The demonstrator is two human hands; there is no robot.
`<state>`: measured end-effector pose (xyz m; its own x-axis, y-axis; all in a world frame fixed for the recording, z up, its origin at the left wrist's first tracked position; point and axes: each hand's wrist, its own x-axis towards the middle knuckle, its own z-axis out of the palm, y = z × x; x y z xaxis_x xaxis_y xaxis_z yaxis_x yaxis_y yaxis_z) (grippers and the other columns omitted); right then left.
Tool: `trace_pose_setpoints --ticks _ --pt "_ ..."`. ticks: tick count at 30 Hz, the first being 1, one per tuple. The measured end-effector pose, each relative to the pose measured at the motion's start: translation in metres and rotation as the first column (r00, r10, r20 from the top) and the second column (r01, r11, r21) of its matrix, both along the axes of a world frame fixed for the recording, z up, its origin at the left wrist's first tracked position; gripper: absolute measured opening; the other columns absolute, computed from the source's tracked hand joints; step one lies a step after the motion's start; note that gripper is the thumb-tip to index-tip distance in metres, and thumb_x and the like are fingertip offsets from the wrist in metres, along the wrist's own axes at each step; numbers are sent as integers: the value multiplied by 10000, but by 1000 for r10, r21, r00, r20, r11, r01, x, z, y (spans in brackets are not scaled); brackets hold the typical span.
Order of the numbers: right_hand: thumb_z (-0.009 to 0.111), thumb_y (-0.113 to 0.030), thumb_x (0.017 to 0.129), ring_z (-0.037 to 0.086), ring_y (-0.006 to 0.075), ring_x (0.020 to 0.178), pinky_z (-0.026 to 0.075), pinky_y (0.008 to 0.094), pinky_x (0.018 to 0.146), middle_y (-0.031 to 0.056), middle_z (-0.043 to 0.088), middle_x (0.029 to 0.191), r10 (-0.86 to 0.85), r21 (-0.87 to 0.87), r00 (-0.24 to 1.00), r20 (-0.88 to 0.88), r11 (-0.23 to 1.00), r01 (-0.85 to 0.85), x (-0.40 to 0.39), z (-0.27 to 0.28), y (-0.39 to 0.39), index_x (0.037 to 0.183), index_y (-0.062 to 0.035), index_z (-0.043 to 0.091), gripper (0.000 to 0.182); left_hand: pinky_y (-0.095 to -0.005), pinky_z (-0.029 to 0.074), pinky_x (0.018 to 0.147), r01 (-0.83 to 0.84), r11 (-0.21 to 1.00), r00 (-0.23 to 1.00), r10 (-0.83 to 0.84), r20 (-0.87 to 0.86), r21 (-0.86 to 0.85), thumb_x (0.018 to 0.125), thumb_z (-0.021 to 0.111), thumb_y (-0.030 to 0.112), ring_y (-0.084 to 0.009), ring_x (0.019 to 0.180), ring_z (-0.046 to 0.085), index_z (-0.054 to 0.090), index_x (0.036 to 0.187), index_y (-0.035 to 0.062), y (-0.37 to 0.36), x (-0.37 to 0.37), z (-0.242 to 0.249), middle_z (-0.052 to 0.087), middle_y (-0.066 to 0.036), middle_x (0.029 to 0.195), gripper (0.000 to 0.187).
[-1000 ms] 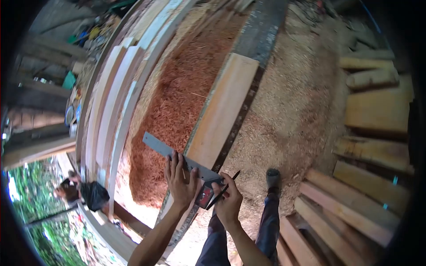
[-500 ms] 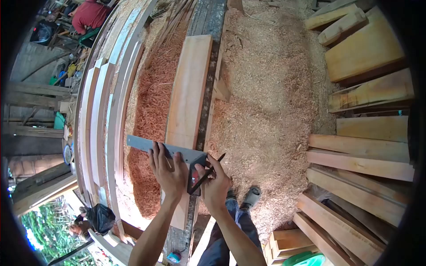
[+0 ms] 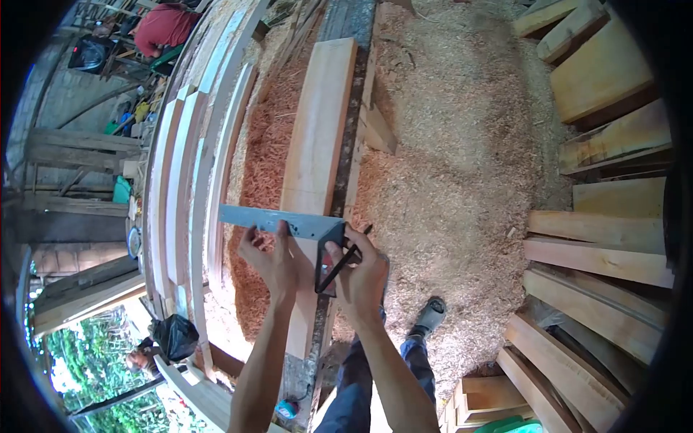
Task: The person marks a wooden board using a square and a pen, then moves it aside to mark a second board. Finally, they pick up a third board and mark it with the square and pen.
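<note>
A metal try square lies across a pale planed board, its long blade reaching past the board's left edge. My left hand is at the blade's near edge, thumb against it and the other fingers curled. At the stock, which shows a red patch, my right hand presses with its fingers at the board's right edge. A dark pencil is also held in that hand, slanting across the stock. Beyond the blade, a faint line seems to cross the board. The fingertips of my left hand are partly hidden.
The board rests on a dark, worn beam. Long planed timbers lie to the left, beside reddish shavings. Stacked boards line the right. A tape measure sits near the beam's close end. A person in a red shirt is far left.
My left hand's fingers have gone from lying over the blade to curling at its near edge. My right hand keeps hold of stock and pencil. The whole view has shifted slightly.
</note>
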<state>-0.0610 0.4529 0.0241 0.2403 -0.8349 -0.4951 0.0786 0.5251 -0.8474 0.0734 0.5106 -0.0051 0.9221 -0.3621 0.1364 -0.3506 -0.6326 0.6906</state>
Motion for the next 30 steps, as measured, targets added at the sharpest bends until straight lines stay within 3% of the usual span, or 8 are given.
trace_pose_setpoints --ticks 1,2,4,8,14,22,24,30 --pt "709 -150 847 669 183 643 517 302 553 151 679 783 -25 -144 999 -31 989 20 2 -7 3 1166 12 614 370 -333 396 913 -69 966 972 8 -236 -248 873 701 232 -201 1053 509 588 1072 -47 -3 10 -5 521 -143 1184 361" --pt "709 -150 847 669 183 643 517 302 553 151 679 783 -17 -136 1000 -24 991 13 1 -8 6 1166 12 614 370 -333 396 913 -75 968 973 18 -229 -241 873 701 232 -201 1053 509 588 1072 -47 3 21 -4 521 -143 1184 361" --pt "708 -141 847 666 162 678 520 293 583 142 676 786 -3 -281 978 -207 958 -56 -1 -10 9 1169 23 610 374 -291 426 838 -78 978 743 -73 -666 -194 855 713 164 -153 898 549 586 1065 -8 0 34 20 603 -67 1014 300" --pt "708 -142 853 653 134 705 513 283 603 132 676 790 2 -118 996 -88 993 -12 -8 -11 38 1172 36 605 379 -270 431 777 -50 983 587 -115 -802 -177 912 635 195 -98 853 553 600 1052 91 24 49 29 620 18 912 177" --pt "684 -95 871 663 119 708 525 252 553 137 684 808 45 -144 987 -156 987 -68 -20 8 70 1183 78 577 372 -225 477 684 -149 941 474 -201 -857 -304 929 603 127 -88 725 579 563 1060 61 72 42 22 622 1 876 153" --pt "702 -94 861 667 118 780 534 237 582 153 692 974 16 -63 991 -134 998 -25 -10 5 54 1225 53 569 414 -250 522 761 -162 915 599 -207 -773 -370 899 633 61 -113 832 632 553 1073 31 34 35 26 652 -39 944 194" --pt "724 -83 848 520 45 722 440 188 632 11 580 853 -15 -53 981 -191 999 5 -6 11 40 1194 53 593 394 -249 521 763 -146 916 601 -216 -769 -372 896 638 63 -112 839 632 557 1068 32 29 43 19 655 -43 948 193" --pt "718 -21 832 616 96 850 498 206 746 88 650 991 -72 -12 993 -98 997 71 4 3 25 1195 52 595 389 -189 420 626 -198 898 601 -206 -772 -394 870 680 48 -43 714 551 557 1069 40 6 43 19 641 3 862 235"
